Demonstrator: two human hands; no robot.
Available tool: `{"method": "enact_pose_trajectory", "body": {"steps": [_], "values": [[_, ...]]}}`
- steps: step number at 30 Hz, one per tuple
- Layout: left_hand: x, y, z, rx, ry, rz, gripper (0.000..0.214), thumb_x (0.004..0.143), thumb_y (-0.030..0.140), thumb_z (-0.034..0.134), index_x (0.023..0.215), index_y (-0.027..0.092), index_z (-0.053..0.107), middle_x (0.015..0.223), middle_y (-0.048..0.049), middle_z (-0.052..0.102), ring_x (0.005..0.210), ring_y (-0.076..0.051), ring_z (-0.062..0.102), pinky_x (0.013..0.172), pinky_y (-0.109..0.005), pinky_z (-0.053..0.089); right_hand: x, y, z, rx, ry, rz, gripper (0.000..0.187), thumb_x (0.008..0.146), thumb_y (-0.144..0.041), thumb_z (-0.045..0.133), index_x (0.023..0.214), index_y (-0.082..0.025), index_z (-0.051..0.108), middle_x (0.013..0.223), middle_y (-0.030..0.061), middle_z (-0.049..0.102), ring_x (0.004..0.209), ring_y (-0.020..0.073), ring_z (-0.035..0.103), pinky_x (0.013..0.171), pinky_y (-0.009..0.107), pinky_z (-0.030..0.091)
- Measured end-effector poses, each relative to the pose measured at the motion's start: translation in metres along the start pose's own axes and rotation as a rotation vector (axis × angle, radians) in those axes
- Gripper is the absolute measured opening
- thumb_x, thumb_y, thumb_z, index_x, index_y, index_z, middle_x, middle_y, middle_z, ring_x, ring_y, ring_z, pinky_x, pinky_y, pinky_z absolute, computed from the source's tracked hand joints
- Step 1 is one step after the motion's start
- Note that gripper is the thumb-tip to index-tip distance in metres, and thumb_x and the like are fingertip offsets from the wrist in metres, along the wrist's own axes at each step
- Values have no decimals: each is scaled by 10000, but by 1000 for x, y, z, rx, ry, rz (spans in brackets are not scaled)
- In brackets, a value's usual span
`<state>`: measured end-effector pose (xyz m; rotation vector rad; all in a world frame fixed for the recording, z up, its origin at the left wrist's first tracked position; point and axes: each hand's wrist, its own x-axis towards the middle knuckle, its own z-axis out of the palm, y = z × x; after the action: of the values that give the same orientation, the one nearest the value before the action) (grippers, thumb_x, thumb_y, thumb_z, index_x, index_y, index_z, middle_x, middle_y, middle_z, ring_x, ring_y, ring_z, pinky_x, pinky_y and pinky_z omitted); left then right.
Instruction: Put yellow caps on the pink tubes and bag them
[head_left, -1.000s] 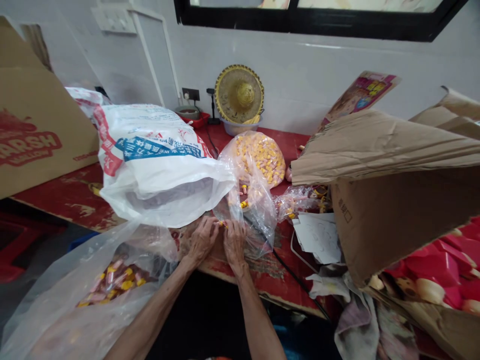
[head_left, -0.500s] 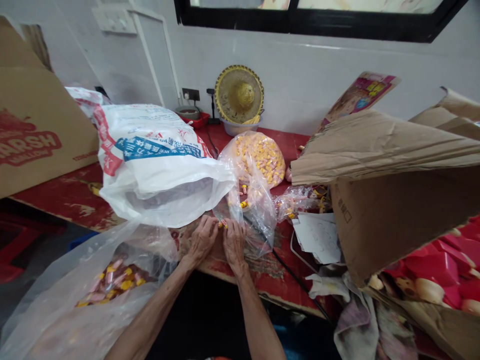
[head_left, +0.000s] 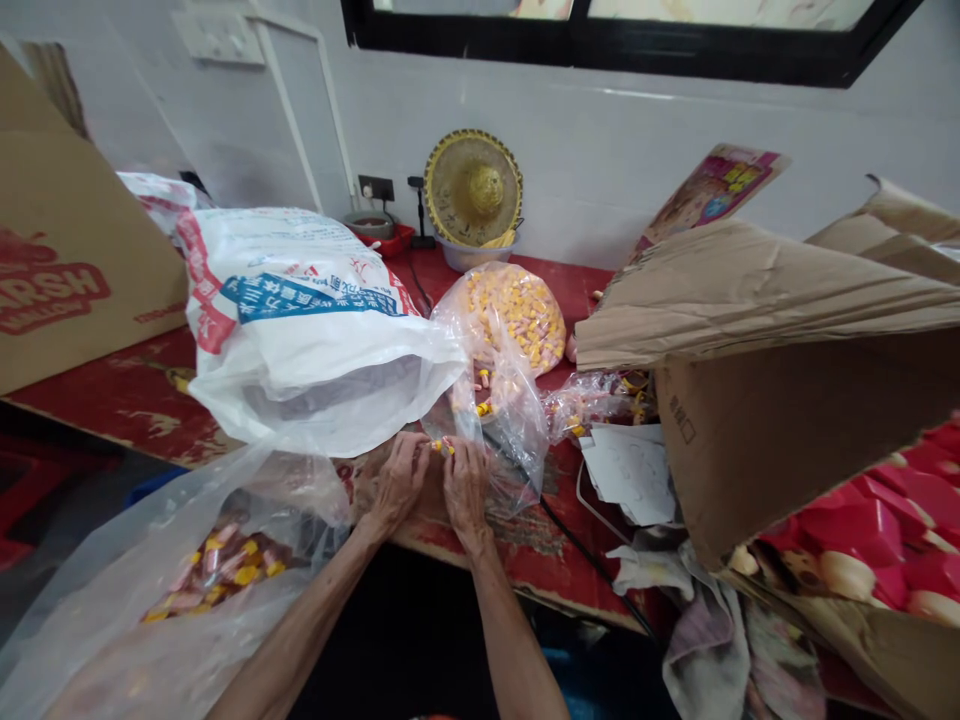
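We held a small yellow-and-pink piece (head_left: 443, 446) between our left hand (head_left: 399, 481) and right hand (head_left: 466, 487), each grip closed on it, above the worn red desk (head_left: 523, 566), near a clear plastic bag (head_left: 520, 425).

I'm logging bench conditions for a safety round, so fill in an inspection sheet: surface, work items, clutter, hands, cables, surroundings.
Surface: red table, worn along its near edge.
Work items: small yellow-and-pink piece at the fingertips; similar pieces in the rear clear bag and left clear bag.
Clutter: white sack, papers, rags, open cardboard box.
Hands: left hand and right hand close together; exact grip unclear.
Cables: black cable crosses the table right of the hands.
Surroundings: pale wall, black window frame, dark wall socket.
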<state>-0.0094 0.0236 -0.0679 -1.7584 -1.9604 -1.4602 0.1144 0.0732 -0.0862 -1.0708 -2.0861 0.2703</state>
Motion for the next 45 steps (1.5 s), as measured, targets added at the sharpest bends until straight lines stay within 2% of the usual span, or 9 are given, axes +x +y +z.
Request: {"method": "enact_pose_trajectory", "body": {"steps": [3,7,9,15,20,25,31,38,45], "values": [[-2,0,-4,5,23,-16,122,1056,247,468,1047,232,589,976,-35,645,926,-178,648,846,-314,550,0,0,-2,-3,-7,2,340,1114,-169,355,1244,-198,668,1136,82,710,1068,227,620,978,364,412],[2,-4,-3,35,-147,-22,150,1047,240,455,978,239,588,935,-17,627,837,-158,637,733,-273,526,0,-1,0,-30,-50,-9,311,1108,-162,386,1121,-208,693,1036,70,711,982,235,621,939,370,408],[4,-7,-1,30,-177,-23,139,1038,236,467,969,239,587,927,-10,622,813,-150,632,705,-261,516,0,-2,0,-29,-46,-10,318,1110,-161,378,1112,-208,692,1037,69,710,982,236,621,934,368,405],[-1,-9,1,-6,-85,-38,152,1046,265,460,988,233,597,944,-24,630,885,-167,642,804,-293,548,1,-1,-3,8,-20,16,322,1121,-183,366,1215,-203,673,1130,73,704,1058,220,614,984,356,399],[4,-2,-3,21,-162,-29,133,1022,246,501,934,239,601,916,-11,622,827,-153,629,751,-270,529,0,0,-1,-1,-84,6,325,1129,-207,367,1121,-211,692,1041,67,703,985,222,616,956,357,407],[10,6,-1,56,-66,14,65,1008,250,546,991,240,608,936,-20,629,847,-163,634,737,-271,518,-1,2,-1,55,-44,30,334,1141,-253,345,1206,-206,669,1090,70,698,1033,223,616,963,360,418],[2,1,10,146,-226,99,127,1022,222,518,923,237,596,882,-20,633,838,-178,628,750,-290,506,-3,3,4,18,-12,34,327,1122,-220,368,1161,-202,693,1059,78,699,1013,234,611,969,374,416],[1,3,2,127,-57,38,233,1047,372,528,875,227,589,828,-23,630,794,-177,611,743,-296,481,-2,4,3,67,-11,56,339,1127,-233,360,1184,-197,692,1115,84,704,1045,226,617,961,363,424],[-2,8,3,184,-130,-34,271,1028,397,547,820,229,588,730,-4,613,670,-163,588,647,-281,432,-1,3,3,46,-68,78,312,1117,-238,395,1147,-206,705,1076,84,706,1031,239,613,934,366,416]]}}
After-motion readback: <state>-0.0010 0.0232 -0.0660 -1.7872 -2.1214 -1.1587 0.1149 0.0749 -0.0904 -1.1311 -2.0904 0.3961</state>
